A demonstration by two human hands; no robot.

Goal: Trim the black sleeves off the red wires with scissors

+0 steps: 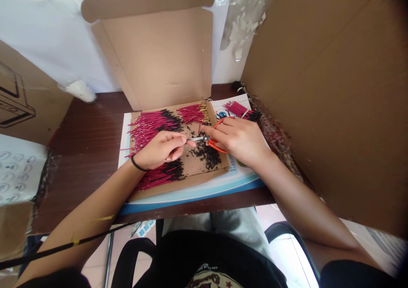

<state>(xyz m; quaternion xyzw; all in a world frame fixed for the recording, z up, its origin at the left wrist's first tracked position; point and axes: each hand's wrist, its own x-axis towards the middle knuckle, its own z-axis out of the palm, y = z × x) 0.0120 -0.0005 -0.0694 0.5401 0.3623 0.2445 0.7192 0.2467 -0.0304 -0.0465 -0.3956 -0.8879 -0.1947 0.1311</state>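
Note:
My right hand has its fingers in the orange handles of a small pair of scissors, blades pointing left. The blade tips reach the fingertips of my left hand, which is closed in a pinch. A thin dark end, seemingly of a wire, shows at that pinch; the rest is hidden by the fingers. Under both hands lies an open cardboard box. Its left side holds many red wires with black ends. Small black scraps are scattered over its right side.
Red wires with gold-coloured tips lie at the box's back. Its lid stands upright against the wall. A banded bundle of red wires rests right of the box. Large cardboard walls in the right side; a white-wrapped bundle sits back left.

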